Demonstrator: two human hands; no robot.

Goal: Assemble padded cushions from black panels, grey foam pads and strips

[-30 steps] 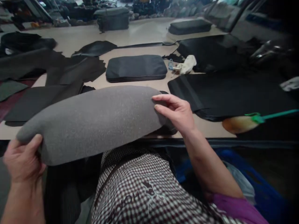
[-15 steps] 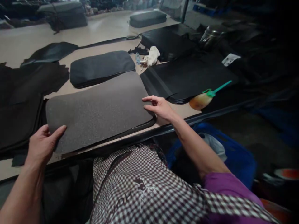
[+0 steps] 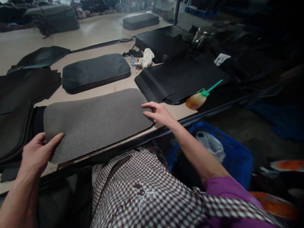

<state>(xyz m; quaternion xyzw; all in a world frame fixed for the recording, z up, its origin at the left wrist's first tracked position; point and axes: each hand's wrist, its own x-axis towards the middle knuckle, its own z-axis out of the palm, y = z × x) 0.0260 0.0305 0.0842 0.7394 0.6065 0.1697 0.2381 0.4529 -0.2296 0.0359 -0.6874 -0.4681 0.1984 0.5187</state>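
Note:
A dark grey, round-cornered sheet (image 3: 97, 123) with a speckled surface lies near the table's front edge. My left hand (image 3: 39, 153) grips its left end, thumb on top and the other fingers beneath or behind, mostly hidden. At the right end, my right hand (image 3: 158, 113) pinches the sheet's edge between thumb and fingers. Just behind lies a stack of similar black panels (image 3: 96, 72). To the right of my right hand are flat black pieces (image 3: 180, 79) and a squeeze bottle (image 3: 196, 100) of amber liquid with a green nozzle.
Dark sheets (image 3: 16, 126) are piled at the left. A crumpled white cloth (image 3: 146, 58) lies behind the panels, near a black case-like block (image 3: 161, 44). A metal pot (image 3: 203, 36) stands at the back right. Below the table edge is a blue crate (image 3: 239, 161) with a plastic bag (image 3: 211, 145).
The sheet's far edge has come down nearer to me, and the sheet lies flatter. Both hands keep their hold at its ends. The camera view has shifted slightly.

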